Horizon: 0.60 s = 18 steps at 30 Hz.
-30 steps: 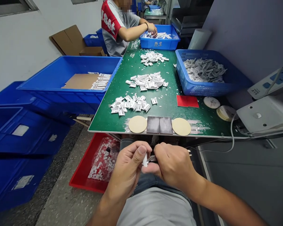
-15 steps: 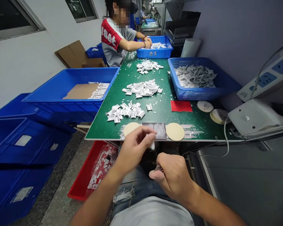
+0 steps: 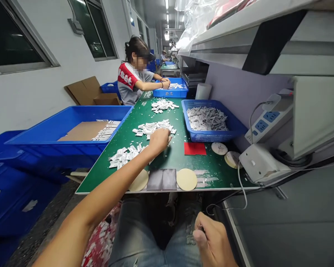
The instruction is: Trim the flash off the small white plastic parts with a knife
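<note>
Three white piles lie left of the red card [image 3: 195,148] on the worktop [image 3: 178,161]: near pile [image 3: 122,157], middle pile [image 3: 150,128], far pile [image 3: 163,105], their pieces too jumbled to count. One basket [image 3: 208,136] stands just beyond the card; two plates [image 3: 155,180] and two yellow discs [image 3: 187,179] lie nearer the person. Left of the card, the left hand [image 3: 159,141] bends over the middle pile's near edge, fingertips hidden, its grip impossible to tell. Its forearm partly covers the near pile and one disc. Nearer than the card, off the worktop, the right hand [image 3: 213,239] is clenched round a dark object [image 3: 200,228], mostly hidden.
</note>
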Motion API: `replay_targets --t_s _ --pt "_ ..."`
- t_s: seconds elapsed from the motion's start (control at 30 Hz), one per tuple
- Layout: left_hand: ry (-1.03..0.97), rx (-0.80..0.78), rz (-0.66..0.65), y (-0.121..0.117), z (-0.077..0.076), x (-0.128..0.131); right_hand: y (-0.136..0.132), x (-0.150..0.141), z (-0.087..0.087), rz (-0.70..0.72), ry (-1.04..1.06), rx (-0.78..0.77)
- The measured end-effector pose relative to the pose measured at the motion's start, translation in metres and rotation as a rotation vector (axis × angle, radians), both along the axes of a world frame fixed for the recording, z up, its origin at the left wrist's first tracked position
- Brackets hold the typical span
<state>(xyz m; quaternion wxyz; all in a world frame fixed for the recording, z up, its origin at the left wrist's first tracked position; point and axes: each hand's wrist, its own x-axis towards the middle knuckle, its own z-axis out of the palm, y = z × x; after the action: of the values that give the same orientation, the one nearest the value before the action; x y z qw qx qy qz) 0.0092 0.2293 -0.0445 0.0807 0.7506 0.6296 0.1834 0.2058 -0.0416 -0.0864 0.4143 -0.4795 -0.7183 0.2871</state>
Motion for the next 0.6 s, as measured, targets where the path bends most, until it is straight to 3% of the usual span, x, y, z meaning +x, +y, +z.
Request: replay_targets --t_s 0.17,0.33,0.43,0.6 --pt "-0.172 -0.065 0.022 0.034 0.008 0.04 -0.001 0.001 -0.009 -0.037 0.037 0.039" --pt "-0.492 -0.163 0.019 0.022 0.017 0.041 0.0 0.004 -0.004 -0.037 0.05 -0.06" --pt "-0.743 -0.226 -0.003 -0.02 0.025 0.019 0.003 -0.001 0.004 0.001 0.11 -0.158" --pt "-1.131 -0.246 0.046 -0.144 0.025 -0.026 0.012 -0.031 0.011 0.031 0.195 -0.312"
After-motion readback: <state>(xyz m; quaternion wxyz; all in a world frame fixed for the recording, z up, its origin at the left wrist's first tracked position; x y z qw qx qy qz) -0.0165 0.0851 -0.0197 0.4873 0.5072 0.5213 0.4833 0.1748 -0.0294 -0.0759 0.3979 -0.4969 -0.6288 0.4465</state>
